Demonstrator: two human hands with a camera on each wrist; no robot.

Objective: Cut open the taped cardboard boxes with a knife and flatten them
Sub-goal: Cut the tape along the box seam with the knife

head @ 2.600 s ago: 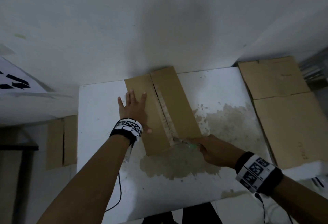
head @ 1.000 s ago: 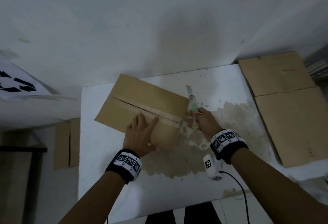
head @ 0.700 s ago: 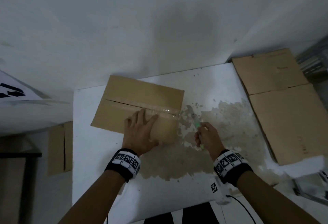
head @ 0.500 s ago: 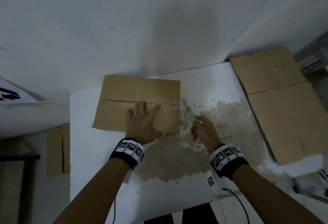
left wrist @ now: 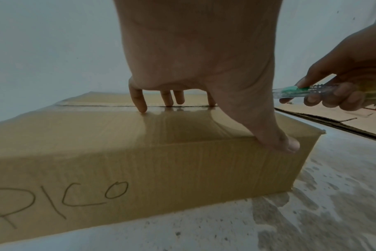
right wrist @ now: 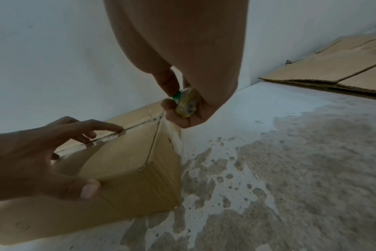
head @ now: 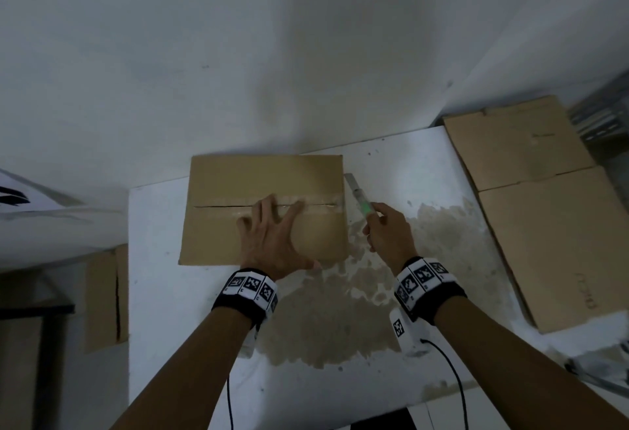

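The left hand (head: 272, 239) lies spread on top of the shallow brown cardboard box (head: 238, 225), its straight fingertips (left wrist: 141, 108) pressing right at the glossy clear tape strip (head: 306, 203) along the centre seam and the thumb hooked over the near top edge; nothing is gripped, the palm only pins the carton down. Just beyond those fingertips the seam already gapes as a dark slit (head: 221, 206) running away to their left, while the stretch toward the right end appears to be taped over, though glare makes that hard to judge. The right hand (head: 388, 235) is clenched round the translucent utility knife with a green slider (head: 362, 199), fingers wrapped on the handle and the thumb on top; the bare blade points away from the person and hovers just off the box's right end wall, apart from the cardboard. The box sits on a white tabletop with a worn, brownish patch (head: 340, 327), its far edge close to the wall, and a flattened sheet of brown cardboard (head: 544, 225) lies well off to the right of the knife hand. The risk from here is plain: if the blade enters the seam at the right end and is drawn leftward, it travels straight toward the pressing fingertips, and a slip on slick tape could reach them. A light carton could also skid if the palm eases.
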